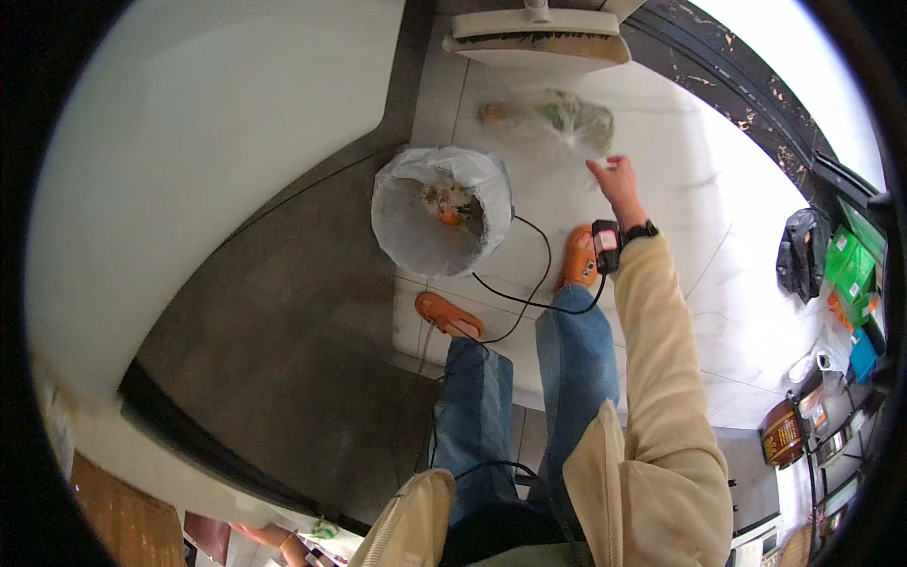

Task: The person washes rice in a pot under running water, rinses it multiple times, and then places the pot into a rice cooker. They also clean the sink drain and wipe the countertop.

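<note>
My right hand (615, 177) reaches forward over the tiled floor, its fingertips pinched at the edge of a clear plastic bag (572, 126). Something green, likely leafy vegetables, shows through the blurred bag. Left of this hand stands a trash bin (441, 212) lined with a whitish plastic bag. Food scraps (448, 202) and an orange piece lie inside it. At the lower left rim, my left hand (263, 535) is partly visible beside a dark red panel (207, 536); its grip is unclear.
A broom (535, 25) and dustpan (542, 53) stand at the far wall. The grey surface (297, 312) lies left of my legs. A black cable (542, 305) runs from my right wrist device. At right are a black bag (803, 254) and green boxes (850, 262).
</note>
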A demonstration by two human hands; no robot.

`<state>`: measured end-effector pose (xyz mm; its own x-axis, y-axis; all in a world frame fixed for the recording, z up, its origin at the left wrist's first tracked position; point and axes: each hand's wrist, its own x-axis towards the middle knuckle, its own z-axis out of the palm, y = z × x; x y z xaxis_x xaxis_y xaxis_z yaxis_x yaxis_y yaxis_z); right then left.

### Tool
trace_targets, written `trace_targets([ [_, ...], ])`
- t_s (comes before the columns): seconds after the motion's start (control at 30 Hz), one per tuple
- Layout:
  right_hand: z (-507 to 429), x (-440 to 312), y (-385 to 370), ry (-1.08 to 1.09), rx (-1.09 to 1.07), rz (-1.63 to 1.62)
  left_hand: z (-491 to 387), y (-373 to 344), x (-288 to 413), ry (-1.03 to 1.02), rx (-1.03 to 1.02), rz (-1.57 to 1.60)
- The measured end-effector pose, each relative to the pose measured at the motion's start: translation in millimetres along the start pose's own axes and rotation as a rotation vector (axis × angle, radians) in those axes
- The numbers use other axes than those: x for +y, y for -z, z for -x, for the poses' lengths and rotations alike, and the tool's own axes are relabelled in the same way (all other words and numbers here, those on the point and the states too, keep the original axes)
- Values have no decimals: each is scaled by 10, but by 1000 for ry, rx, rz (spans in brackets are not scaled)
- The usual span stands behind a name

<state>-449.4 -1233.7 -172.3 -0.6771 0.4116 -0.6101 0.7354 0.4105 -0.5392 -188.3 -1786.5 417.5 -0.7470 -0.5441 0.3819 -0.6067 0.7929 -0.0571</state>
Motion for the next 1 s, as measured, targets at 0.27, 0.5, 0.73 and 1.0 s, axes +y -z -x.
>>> trace_targets([
  [0.27, 1770, -1155, 1455, 236, -338, -345, -57, -95, 187, 184, -9, 453],
  [0.5, 3245, -1817, 1973, 47, -606, -511, -2, -36, 209, 175, -54, 446],
  [0.73, 3082, -1941, 544, 74, -290, -766, 13, -38, 377, 246, -10, 514],
  [1.0, 2967, -1724, -880, 575, -283, 465, 45, -17, 354, 76, 4, 431],
])
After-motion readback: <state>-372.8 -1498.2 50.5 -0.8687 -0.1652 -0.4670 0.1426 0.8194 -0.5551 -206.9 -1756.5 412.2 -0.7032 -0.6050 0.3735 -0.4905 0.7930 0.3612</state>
